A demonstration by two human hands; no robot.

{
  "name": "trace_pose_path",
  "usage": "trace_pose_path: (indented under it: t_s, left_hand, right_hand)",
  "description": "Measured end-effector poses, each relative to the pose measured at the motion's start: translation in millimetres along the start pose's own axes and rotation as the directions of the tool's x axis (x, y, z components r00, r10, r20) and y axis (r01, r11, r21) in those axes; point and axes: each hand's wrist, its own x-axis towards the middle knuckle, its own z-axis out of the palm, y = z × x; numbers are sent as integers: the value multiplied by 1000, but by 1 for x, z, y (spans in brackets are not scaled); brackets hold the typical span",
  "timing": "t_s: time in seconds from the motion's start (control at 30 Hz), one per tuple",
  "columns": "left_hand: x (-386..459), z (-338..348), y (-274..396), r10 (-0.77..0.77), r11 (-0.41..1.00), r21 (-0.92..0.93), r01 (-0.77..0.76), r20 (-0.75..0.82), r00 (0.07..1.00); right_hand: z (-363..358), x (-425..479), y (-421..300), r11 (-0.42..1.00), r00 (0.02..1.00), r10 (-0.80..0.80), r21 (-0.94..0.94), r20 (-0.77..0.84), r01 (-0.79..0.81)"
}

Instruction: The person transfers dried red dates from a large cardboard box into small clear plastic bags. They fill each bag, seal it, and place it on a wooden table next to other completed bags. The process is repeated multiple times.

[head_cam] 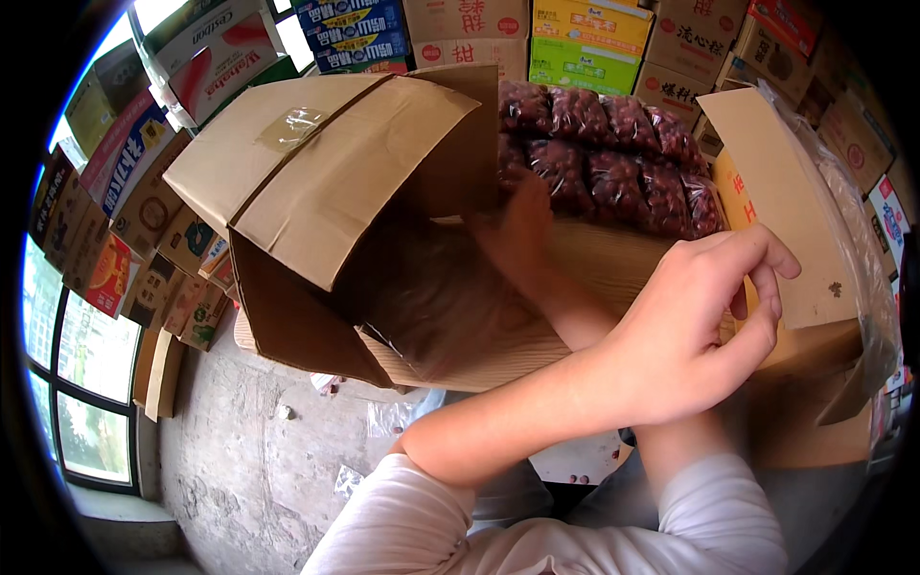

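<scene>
My left hand (pixel 697 327) is extended across my body to the right, over my right forearm. Its fingers are loosely bent and apart, holding nothing visible. Beneath it, my right arm reaches left, where my right hand (pixel 519 226), blurred, is by the mouth of a tipped cardboard box (pixel 316 158). Thumb and fingers look spread, with nothing seen between them. The box rests on a wood-grain tabletop (pixel 611 251), its flaps open toward the right. Clear plastic film (pixel 438 309) spills from its dark mouth. Bags of dark red fruit (pixel 618 180), perhaps jujubes, lie stacked behind my hands.
At right stands an open carton (pixel 783 215) with plastic film (pixel 855 223) over its edge. Stacked cartons (pixel 467 36) line the back; more cartons (pixel 144 215) stand left beside a window (pixel 93 388). Plastic scraps (pixel 388 418) and several fruits lie on the concrete floor (pixel 237 445).
</scene>
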Motion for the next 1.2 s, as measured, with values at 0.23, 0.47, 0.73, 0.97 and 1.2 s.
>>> trace_pose_path:
  t_s: [0.23,0.47,0.73,0.97,1.2]
  left_hand:
    - [0,-4,-4,14,999,39,-14,8,1000]
    - [2,2,-11,-30,1000,-1,30,25,999]
    - [25,-49,-9,225,571,774,-273,172,959]
    - [22,-46,-27,-84,526,838,-148,224,971]
    - [31,-30,-51,-33,772,634,53,-44,998]
  right_hand:
    - [-41,-15,7,948,697,90,-276,711,160]
    - [-70,11,6,993,845,-106,107,523,59]
    - [-174,68,22,969,980,-190,169,56,178]
    - [-254,65,22,930,974,-77,368,213,-7]
    - [-302,59,31,902,961,74,392,267,-179]
